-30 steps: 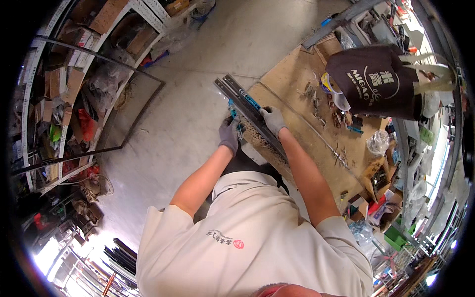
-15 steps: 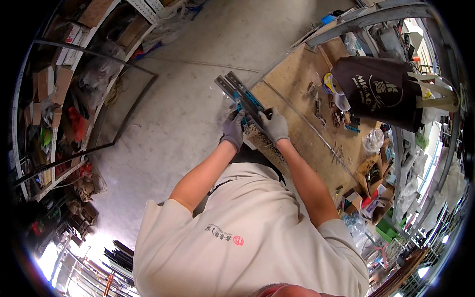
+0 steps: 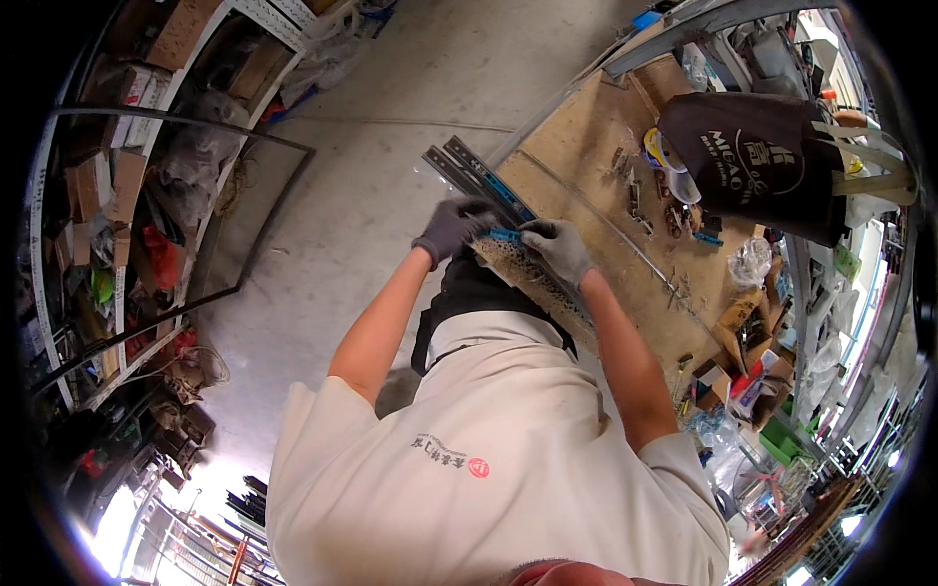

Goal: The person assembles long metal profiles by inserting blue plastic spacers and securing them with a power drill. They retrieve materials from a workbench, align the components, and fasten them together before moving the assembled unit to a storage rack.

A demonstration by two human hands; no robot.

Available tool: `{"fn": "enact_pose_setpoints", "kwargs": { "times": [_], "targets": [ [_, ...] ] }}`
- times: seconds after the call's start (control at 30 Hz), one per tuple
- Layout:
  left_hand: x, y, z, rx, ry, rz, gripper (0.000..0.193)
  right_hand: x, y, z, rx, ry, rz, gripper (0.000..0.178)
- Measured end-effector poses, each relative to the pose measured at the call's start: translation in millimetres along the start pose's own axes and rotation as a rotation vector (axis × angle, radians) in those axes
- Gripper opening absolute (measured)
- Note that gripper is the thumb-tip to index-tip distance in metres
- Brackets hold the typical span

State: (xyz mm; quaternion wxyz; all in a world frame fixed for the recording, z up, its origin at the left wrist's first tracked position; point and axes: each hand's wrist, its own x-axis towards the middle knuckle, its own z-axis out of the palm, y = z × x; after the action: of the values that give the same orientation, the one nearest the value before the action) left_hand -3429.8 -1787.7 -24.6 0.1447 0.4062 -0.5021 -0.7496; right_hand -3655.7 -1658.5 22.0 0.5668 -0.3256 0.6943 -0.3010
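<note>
Two long dark metal rails (image 3: 479, 178), one with a blue strip along it, lie side by side and jut past the table edge. My right hand (image 3: 559, 249), in a grey glove, pinches a small blue part (image 3: 504, 235) over the near edge, close to the rails' lower end. The exact kind of this part is too small to make out. My left hand (image 3: 451, 230), also gloved in grey, is just left of the blue part with its fingers reaching toward the rails. Motion smears those fingers, and whether they grip anything is hidden.
Across the wooden table (image 3: 576, 146) lie a thin rod (image 3: 625, 249), small metal hardware (image 3: 635, 200) and a dark cloth bag (image 3: 747, 166). Open cardboard boxes (image 3: 740, 332) stand at right. A dark-framed panel (image 3: 283, 210) and loaded shelves (image 3: 127, 195) are at left.
My left hand has come away from the blue part and shifted slightly left. My right hand has moved down and right, off the rails, and now pinches the blue part.
</note>
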Motion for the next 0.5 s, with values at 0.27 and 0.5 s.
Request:
{"fn": "enact_pose_setpoints", "kwargs": {
  "times": [0.27, 0.5],
  "targets": [
    [26.5, -57.7, -24.9, -0.516, 0.666, -0.118, 0.052, 39.8, 42.5, 63.4, 0.226, 0.394, 0.017, 0.021],
    [35.2, -69.2, -7.9, -0.437, 0.491, -0.102, 0.058, 49.2, 19.9, 72.9, 0.062, 0.363, 0.157, 0.026]
  ]
}}
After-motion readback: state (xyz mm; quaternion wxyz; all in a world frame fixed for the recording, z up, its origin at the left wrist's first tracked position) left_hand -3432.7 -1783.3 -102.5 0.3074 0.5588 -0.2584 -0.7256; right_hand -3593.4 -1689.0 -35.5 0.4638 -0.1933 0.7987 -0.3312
